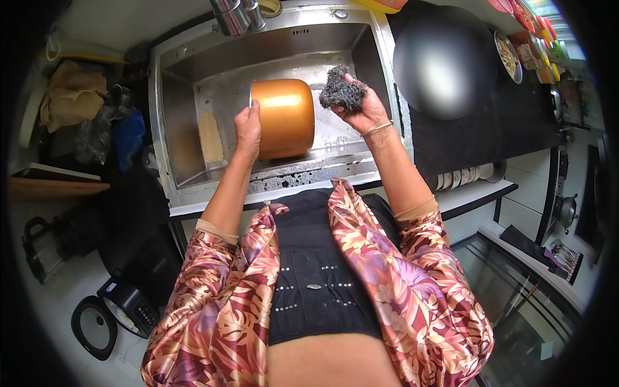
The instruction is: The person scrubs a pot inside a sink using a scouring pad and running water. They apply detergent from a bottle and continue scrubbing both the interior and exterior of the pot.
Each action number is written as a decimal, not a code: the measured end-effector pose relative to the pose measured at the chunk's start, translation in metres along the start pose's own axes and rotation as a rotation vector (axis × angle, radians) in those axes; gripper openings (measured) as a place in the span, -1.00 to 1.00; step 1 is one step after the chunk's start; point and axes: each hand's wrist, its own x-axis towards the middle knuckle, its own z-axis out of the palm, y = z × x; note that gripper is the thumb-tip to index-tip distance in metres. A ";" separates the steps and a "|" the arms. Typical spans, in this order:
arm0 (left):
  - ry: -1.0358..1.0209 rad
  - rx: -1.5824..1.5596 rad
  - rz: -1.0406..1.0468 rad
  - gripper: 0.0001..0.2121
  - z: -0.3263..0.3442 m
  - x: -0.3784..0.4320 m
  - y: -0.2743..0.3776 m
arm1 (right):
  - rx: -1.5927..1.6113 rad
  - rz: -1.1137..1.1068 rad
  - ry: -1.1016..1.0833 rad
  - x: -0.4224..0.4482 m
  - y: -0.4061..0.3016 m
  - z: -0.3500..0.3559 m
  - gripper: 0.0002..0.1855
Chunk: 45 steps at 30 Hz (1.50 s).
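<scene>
My left hand (247,130) grips the rim of a copper-coloured metal pot (285,121), its thumb on the outside wall. The pot lies tipped on its side over the stainless steel sink (171,121), its mouth facing left and its inside hidden. In my right hand (366,109) is a dark, tangled scouring pad (343,92), held up to the right of the pot and apart from it. A tan, oblong loofah-like scrubber (211,138) rests in the left end of the basin.
A chrome faucet (232,17) stands at the sink's back edge. Right of the sink, a large round dark lid or pan (445,63) sits on the black counter (478,145). Several stacked bowls (459,179) are below it. An open rice cooker (128,307) stands lower left.
</scene>
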 end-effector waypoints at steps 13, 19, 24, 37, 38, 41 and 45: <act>0.247 0.855 0.190 -0.49 0.023 0.029 -0.009 | -0.990 -0.480 0.369 0.014 0.047 -0.027 -0.78; 0.277 0.964 0.373 -0.70 0.047 0.041 0.005 | -1.563 -0.839 0.417 0.045 0.056 -0.024 -0.74; 0.157 1.329 0.186 -0.67 0.070 0.048 0.047 | -1.633 -0.828 0.413 0.054 0.059 -0.009 -0.76; 0.402 1.446 0.305 -0.68 0.042 0.047 0.046 | -1.705 -0.836 0.338 0.083 0.088 0.025 -0.73; 0.440 1.424 0.328 -0.66 0.040 0.048 0.050 | -1.704 -0.832 0.334 0.086 0.088 0.027 -0.73; 0.503 1.243 0.261 -0.65 0.037 0.054 0.050 | -1.711 -0.842 0.315 0.088 0.085 0.028 -0.73; 0.426 1.341 -0.007 -0.65 0.038 0.059 0.069 | -1.726 -0.903 0.338 0.089 0.089 0.028 -0.71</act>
